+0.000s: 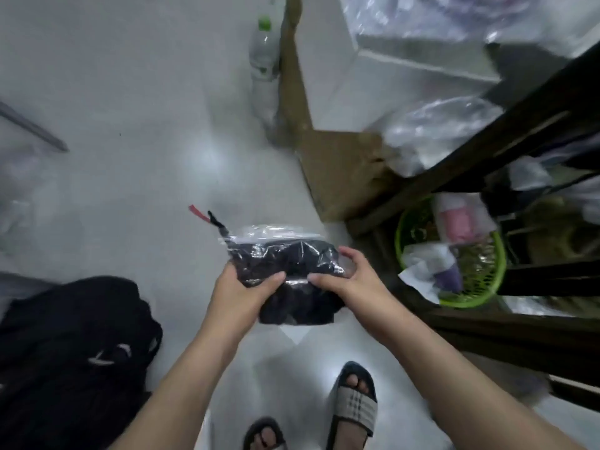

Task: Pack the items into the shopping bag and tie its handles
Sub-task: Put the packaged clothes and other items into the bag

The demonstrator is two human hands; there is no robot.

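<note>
Nearest are two feet in dark strapped sandals (354,404) on the pale glossy tiled floor (130,108). At near left lies a black soft fabric bag (71,336), slumped. It is probably the shopping bag, though its opening and handles cannot be made out.

Above the floor at centre, the left hand (238,287) and right hand (344,277) grip a clear zip-seal plastic pouch of dark fabric (285,254). Both thumbs press its top face. The right fingers curl round its right edge, and the left fingers are hidden beneath.

Risks:
- The pouch film looks slick, so a loosened grip could drop it.
- The collapsed bag may snag the pouch on entry.

To the right stand a green plastic basket (470,300) and a dark wooden frame (487,151). Farther off are brown cardboard (341,170) and a clear green-capped bottle (264,53).
</note>
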